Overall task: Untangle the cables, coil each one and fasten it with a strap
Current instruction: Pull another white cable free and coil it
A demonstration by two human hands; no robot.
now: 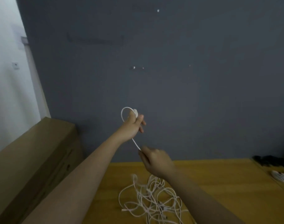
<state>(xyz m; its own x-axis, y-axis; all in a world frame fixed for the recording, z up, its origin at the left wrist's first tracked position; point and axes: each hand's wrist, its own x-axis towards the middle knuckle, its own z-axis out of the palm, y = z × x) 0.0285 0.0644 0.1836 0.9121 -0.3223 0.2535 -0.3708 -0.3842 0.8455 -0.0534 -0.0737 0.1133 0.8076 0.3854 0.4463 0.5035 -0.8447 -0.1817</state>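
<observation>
My left hand [133, 125] is raised in front of the grey wall and grips a small coil of white cable [124, 112]; loops stick out above its fingers. A taut stretch of the same cable runs down to my right hand [155, 160], which pinches it just below. Under both hands a tangle of white cables [151, 198] lies on the wooden table [218, 183]. No strap can be seen.
A long brown cardboard box [33, 156] stands along the left. At the table's right edge lie a dark bundle [272, 160] and a white power strip [281, 176]. The grey wall [170, 62] rises right behind the table.
</observation>
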